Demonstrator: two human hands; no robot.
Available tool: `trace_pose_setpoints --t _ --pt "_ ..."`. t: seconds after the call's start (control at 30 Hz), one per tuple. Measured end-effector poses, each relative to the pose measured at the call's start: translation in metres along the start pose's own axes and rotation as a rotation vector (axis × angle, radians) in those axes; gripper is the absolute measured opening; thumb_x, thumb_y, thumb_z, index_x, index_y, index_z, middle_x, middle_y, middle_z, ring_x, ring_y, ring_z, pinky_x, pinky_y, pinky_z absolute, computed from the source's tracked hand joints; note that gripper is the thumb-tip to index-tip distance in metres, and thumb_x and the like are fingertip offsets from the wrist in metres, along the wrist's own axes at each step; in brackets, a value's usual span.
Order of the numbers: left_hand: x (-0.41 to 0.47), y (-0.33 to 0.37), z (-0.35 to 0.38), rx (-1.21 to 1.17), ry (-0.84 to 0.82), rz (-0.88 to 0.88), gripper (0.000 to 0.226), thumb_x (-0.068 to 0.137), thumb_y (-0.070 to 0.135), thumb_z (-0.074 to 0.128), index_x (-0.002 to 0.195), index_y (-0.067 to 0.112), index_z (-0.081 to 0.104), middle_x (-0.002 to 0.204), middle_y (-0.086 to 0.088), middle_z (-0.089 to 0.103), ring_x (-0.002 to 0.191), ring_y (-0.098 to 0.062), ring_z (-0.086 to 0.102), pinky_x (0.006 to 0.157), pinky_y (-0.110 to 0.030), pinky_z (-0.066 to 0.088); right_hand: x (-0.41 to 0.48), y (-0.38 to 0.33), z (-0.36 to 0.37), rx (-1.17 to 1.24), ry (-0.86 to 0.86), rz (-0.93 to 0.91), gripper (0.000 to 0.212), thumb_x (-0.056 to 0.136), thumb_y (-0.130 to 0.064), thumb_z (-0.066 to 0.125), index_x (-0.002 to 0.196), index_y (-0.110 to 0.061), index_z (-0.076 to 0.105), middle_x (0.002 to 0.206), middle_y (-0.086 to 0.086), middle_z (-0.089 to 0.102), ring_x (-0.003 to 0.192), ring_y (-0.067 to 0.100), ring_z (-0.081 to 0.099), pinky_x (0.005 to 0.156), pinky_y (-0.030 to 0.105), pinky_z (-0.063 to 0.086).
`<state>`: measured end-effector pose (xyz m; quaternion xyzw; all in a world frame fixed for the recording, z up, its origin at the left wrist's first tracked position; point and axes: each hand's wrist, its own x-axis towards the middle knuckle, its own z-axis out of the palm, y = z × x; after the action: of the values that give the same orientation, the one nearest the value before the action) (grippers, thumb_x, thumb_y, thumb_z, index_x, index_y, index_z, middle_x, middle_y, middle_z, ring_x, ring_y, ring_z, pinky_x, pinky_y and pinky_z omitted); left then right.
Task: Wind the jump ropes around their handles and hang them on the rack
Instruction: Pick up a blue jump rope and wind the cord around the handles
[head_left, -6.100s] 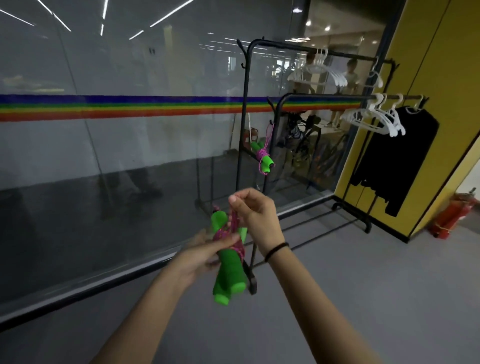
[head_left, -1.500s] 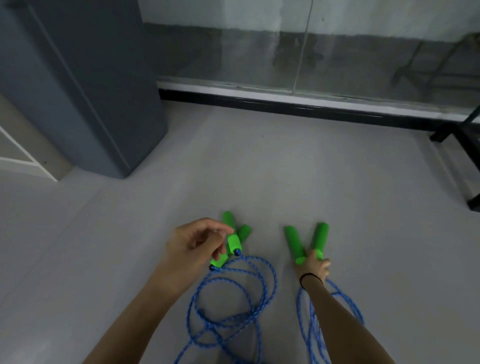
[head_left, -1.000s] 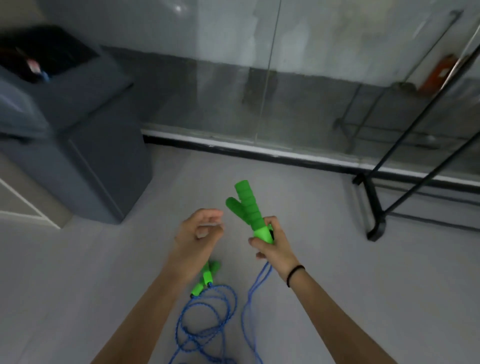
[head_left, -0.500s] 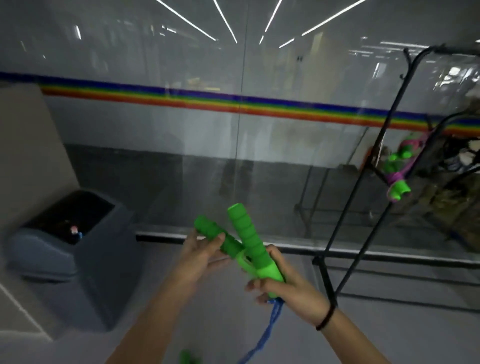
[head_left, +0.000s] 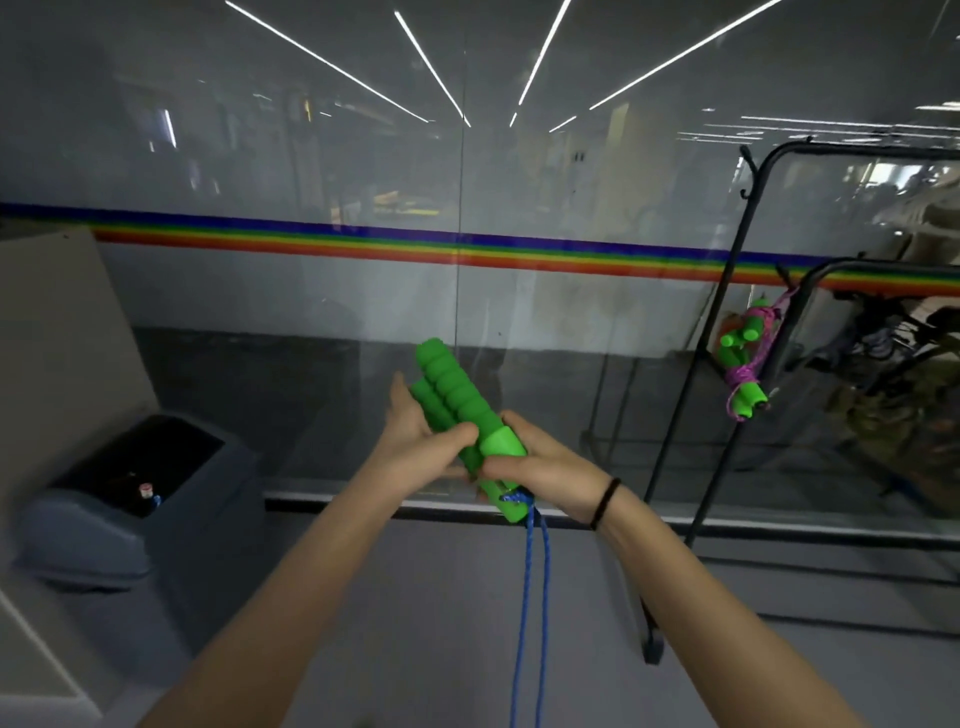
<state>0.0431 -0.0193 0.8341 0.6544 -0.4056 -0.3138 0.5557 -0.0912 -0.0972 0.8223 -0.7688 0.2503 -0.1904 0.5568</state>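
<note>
Two green ribbed jump rope handles (head_left: 457, 400) lie side by side, pointing up and to the left, held in front of me. My left hand (head_left: 421, 441) wraps around their middle from the left, thumb across the front. My right hand (head_left: 545, 467) grips their lower ends from the right. The blue rope (head_left: 530, 597) hangs straight down from the handle ends in two strands, unwound. At the right, a jump rope bundle (head_left: 743, 358) with green handles wound in pink cord hangs from a hook on the black rack (head_left: 727, 291).
A glass wall (head_left: 311, 312) with a rainbow stripe stands straight ahead. A dark grey bin (head_left: 130, 504) sits on the floor at the left. The rack's black foot (head_left: 652, 644) rests on the grey floor at the right. Clothing and clutter show behind the rack.
My view rose from the floor to the glass wall. My right hand lifted one blue rope by its handles, and my left hand closed over them, bringing the two handles together.
</note>
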Motion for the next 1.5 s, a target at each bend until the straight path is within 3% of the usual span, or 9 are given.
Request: trace_pose_setpoints --t 0.2,0.37,0.47,0.6,0.8,0.93,1.03,1.2,1.5 --pt "0.003 0.013 -0.028 0.985 -0.149 0.565 0.103 0.052 0.058 0.062 0.144 0.038 0.019 0.156 0.008 0.001 0.144 -0.018 -0.015 0.111 -0.063 -0.008 0.010 -0.008 -0.012 -0.055 -0.221 0.136 0.046 0.065 -0.012 0.059 0.108 -0.003 0.047 0.083 0.016 0.063 0.068 0.024 0.061 0.070 0.039 0.052" --pt "0.017 0.011 -0.038 1.284 -0.204 0.572 0.046 0.061 0.044 0.072 0.103 0.033 0.057 0.105 0.009 0.064 0.111 -0.018 0.057 0.092 -0.037 0.041 0.017 -0.026 -0.012 -0.035 -0.366 0.150 0.024 0.071 -0.007 0.054 0.095 -0.008 0.055 0.079 0.015 0.066 0.055 0.018 0.062 0.055 0.023 0.053" --pt "0.024 0.017 -0.047 1.305 -0.196 0.580 0.038 0.052 0.043 0.075 0.082 0.028 0.058 0.078 0.006 0.063 0.078 -0.020 0.059 0.063 -0.028 0.037 0.025 -0.029 -0.018 0.014 -0.392 0.126 0.030 0.079 -0.025 0.058 0.102 -0.005 0.062 0.091 0.021 0.067 0.062 0.023 0.065 0.066 0.027 0.055" --pt "0.037 0.007 -0.063 0.895 -0.366 0.380 0.031 0.051 0.032 0.080 0.069 0.021 0.057 0.059 0.010 0.057 0.057 -0.012 0.054 0.054 -0.024 0.041 0.029 -0.014 -0.035 0.216 -0.166 0.038 0.066 0.058 -0.073 0.063 0.103 -0.024 0.067 0.092 0.008 0.073 0.070 0.026 0.071 0.059 0.030 0.055" --pt "0.052 -0.008 -0.075 0.052 -0.435 0.105 0.022 0.058 0.013 0.080 0.073 0.013 0.063 0.051 0.009 0.058 0.047 -0.005 0.053 0.048 -0.016 0.043 0.014 0.044 -0.015 0.441 0.205 -0.181 0.054 0.071 -0.047 0.071 0.108 -0.011 0.053 0.062 0.001 0.060 0.047 0.013 0.047 0.045 0.018 0.041" --pt "0.066 -0.011 -0.076 -0.128 -0.342 0.058 0.034 0.060 0.017 0.082 0.089 0.015 0.064 0.059 0.004 0.064 0.053 -0.011 0.058 0.055 -0.026 0.048 0.022 0.066 0.028 -0.295 0.866 -0.216 0.017 0.091 -0.030 0.041 0.093 -0.019 0.054 0.056 -0.008 0.047 0.048 0.011 0.043 0.047 0.025 0.035" --pt "0.074 -0.016 -0.068 -0.018 -0.291 0.131 0.041 0.066 0.018 0.081 0.102 0.018 0.062 0.081 0.002 0.069 0.069 -0.011 0.063 0.063 -0.024 0.051 0.024 0.040 0.054 -1.019 0.623 -0.085 0.015 0.092 -0.021 0.038 0.104 -0.023 0.047 0.084 0.009 0.064 0.075 0.035 0.062 0.059 0.038 0.044" --pt "0.080 -0.019 -0.059 0.606 -0.315 0.361 0.057 0.046 0.048 0.072 0.099 0.035 0.053 0.093 0.005 0.068 0.092 -0.021 0.064 0.075 -0.034 0.051 0.033 -0.032 0.047 -1.370 0.238 -0.121 0.028 0.092 -0.036 0.040 0.101 -0.018 0.059 0.103 0.010 0.066 0.098 0.033 0.060 0.074 0.038 0.045" --pt "0.073 0.008 -0.060 1.144 -0.573 0.543 0.053 0.059 0.036 0.074 0.107 0.038 0.051 0.085 0.010 0.058 0.081 -0.017 0.055 0.066 -0.028 0.037 0.044 -0.064 -0.004 -0.977 -0.032 -0.174 0.016 0.077 -0.037 0.069 0.086 -0.024 0.074 0.075 -0.003 0.074 0.061 0.009 0.058 0.059 0.016 0.042"
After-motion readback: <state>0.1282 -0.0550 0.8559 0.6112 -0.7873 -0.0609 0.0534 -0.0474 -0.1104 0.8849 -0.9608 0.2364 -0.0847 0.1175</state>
